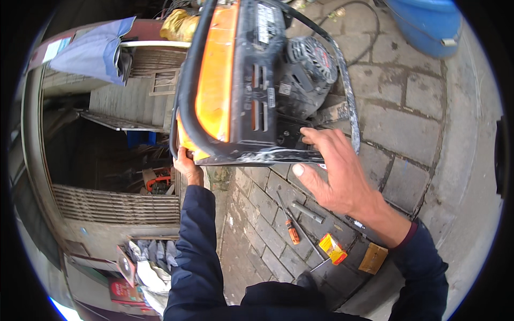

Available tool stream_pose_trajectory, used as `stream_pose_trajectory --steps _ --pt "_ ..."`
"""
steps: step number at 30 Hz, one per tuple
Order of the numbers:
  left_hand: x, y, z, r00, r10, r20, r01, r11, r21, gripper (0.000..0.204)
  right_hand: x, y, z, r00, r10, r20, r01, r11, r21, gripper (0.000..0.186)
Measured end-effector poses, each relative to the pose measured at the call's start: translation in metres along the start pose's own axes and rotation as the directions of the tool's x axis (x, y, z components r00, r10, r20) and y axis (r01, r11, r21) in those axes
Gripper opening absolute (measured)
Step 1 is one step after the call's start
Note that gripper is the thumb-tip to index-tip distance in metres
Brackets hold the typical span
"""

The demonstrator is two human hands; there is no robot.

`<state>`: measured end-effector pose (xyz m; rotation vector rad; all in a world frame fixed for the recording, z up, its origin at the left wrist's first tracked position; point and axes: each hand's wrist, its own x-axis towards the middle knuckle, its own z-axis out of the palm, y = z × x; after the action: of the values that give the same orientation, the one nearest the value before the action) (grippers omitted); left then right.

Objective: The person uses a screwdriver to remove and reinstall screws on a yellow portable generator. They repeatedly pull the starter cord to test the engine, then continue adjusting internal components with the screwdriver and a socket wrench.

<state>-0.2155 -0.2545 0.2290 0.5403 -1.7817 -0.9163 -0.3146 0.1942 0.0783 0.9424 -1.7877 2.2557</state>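
Observation:
A portable generator (251, 80) with an orange tank and a black tube frame fills the upper middle of the view, standing on grey paving stones. My left hand (187, 166) grips the lower left corner of its black frame. My right hand (334, 171) rests with fingers spread against the frame's lower right side, near the grey engine (308, 64). Both forearms are in dark blue sleeves.
On the paving (407, 134) near my right arm lie an orange-handled screwdriver (292, 231), a metal socket tube (308, 212), a yellow box (332, 249) and a brown block (373, 258). A blue barrel (428, 24) stands top right. A slatted shutter and stacked clutter are at left.

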Motion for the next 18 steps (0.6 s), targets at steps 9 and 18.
stream_pose_trajectory --steps 9,18 --pt "-0.061 0.065 0.016 0.931 -0.345 -0.119 0.315 0.924 -0.219 0.028 0.083 -0.072 0.059 0.846 -0.411 -0.339 0.259 0.873 -0.414 0.049" --pt "-0.123 0.097 -0.008 0.933 -0.315 0.174 0.350 0.907 -0.234 0.026 0.142 -0.136 0.024 0.833 -0.539 -0.125 0.208 0.514 -0.832 0.034"
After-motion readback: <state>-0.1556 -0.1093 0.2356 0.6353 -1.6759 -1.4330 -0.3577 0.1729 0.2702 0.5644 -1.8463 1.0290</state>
